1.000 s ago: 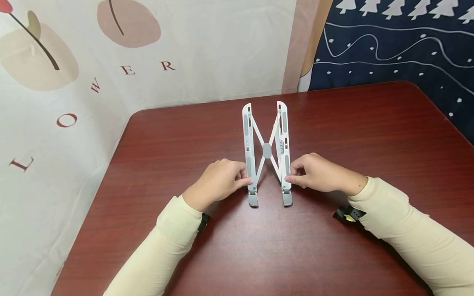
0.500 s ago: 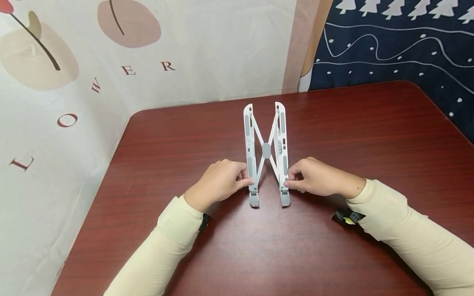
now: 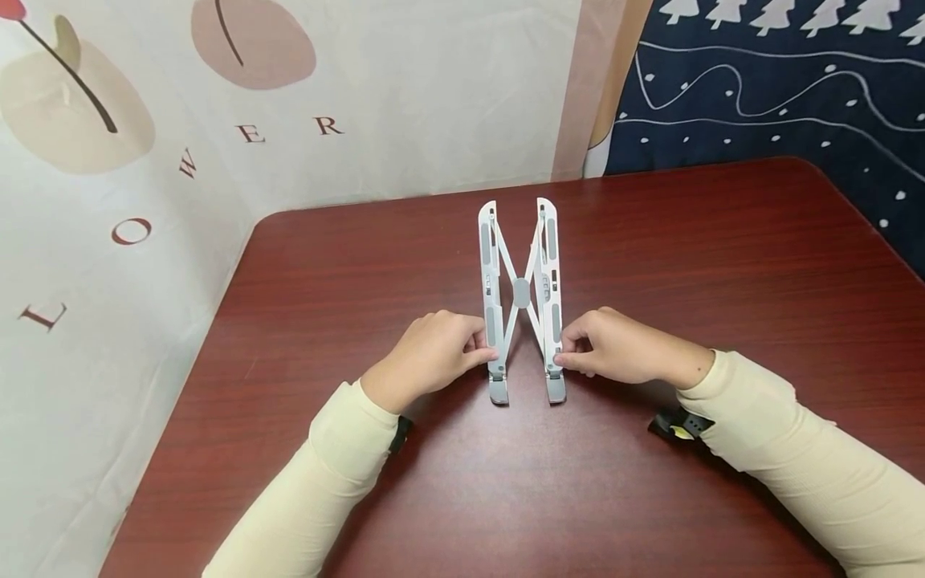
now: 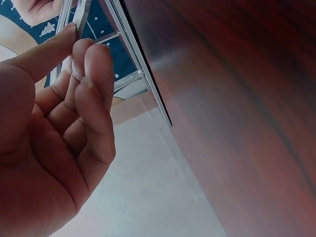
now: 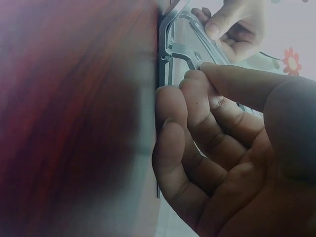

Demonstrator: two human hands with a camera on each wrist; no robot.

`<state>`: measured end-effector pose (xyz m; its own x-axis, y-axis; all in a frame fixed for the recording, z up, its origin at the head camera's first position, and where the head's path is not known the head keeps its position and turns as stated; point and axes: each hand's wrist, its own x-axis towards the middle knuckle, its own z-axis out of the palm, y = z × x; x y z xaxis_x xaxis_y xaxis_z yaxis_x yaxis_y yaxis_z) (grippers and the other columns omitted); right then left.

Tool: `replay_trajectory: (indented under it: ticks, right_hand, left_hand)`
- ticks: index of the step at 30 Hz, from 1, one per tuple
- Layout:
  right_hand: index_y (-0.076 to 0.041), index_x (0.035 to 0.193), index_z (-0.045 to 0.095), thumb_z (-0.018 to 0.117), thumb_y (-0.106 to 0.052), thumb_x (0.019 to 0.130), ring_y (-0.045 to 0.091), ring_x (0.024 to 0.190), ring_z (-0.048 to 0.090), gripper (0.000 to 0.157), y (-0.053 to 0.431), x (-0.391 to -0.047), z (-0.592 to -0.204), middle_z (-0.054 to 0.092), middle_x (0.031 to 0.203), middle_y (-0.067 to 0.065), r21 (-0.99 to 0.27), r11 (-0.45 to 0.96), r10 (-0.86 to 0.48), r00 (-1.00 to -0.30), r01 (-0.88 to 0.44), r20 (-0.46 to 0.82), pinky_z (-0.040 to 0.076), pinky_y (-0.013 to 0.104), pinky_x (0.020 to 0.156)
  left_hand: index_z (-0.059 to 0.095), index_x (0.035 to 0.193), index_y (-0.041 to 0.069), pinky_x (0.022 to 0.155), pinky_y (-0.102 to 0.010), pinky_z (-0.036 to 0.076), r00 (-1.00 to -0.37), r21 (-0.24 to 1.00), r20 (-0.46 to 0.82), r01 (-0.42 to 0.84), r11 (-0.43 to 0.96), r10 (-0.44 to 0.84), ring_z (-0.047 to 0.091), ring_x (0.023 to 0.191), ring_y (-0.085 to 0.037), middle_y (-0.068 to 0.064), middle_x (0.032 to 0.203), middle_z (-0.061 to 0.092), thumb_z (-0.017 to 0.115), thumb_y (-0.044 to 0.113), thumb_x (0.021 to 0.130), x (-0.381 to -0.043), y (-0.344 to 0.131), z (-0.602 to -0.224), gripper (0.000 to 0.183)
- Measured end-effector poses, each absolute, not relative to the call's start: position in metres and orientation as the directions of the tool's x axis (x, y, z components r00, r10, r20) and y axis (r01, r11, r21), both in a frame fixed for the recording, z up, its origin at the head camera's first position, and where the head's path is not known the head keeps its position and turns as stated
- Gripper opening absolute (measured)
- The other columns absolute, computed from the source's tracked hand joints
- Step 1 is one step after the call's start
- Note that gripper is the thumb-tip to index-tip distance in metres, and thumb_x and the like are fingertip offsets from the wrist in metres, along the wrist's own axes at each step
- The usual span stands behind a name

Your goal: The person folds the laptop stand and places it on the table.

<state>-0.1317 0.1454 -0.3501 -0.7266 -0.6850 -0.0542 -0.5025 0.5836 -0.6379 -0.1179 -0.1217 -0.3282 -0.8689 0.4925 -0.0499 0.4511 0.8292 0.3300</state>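
Note:
A silver folding laptop stand (image 3: 521,293) stands on the table in the head view, its two long rails joined by crossed bars at a grey hub. My left hand (image 3: 433,353) pinches the near end of the left rail (image 3: 489,281) between thumb and fingers. At the near end of the right rail (image 3: 552,281), my right hand (image 3: 614,345) holds on the same way. Small hinged lips jut out below both hands. In the right wrist view, fingertips (image 5: 170,103) are at the stand's metal bracket (image 5: 180,49); the thumb partly hides it.
The dark red wooden table (image 3: 506,498) extends around the stand. A pale curtain with letters (image 3: 433,96) hangs behind and to the left, a navy patterned cloth (image 3: 759,88) at the back right. Black straps (image 3: 682,423) show at the wrists.
Both rails have come slightly closer together, narrowing the stand. The right hand has shifted a little left with its rail, and the left hand slightly right. Both keep their grip.

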Motion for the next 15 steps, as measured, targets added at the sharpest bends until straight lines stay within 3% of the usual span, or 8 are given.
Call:
replay_trajectory:
  ticks: [15]
  right_hand:
    - [-0.019,0.059,0.054,0.071,-0.015,0.092,0.003,0.051,0.046,0.036,0.1433,-0.1302,-0.3489,0.048,0.051,-0.014,-0.634,0.583,-0.685,-0.727,-0.509,-0.046,0.037,0.021,0.053]
  left_hand:
    - [0.064,0.073,0.023,0.056,-0.028,0.039,-0.868,0.330,-0.049,0.452,0.829,0.493,0.049,0.057,-0.009,0.012,0.059,0.056,0.076,0.036,0.088,-0.1176,-0.1197,-0.3285,0.024]
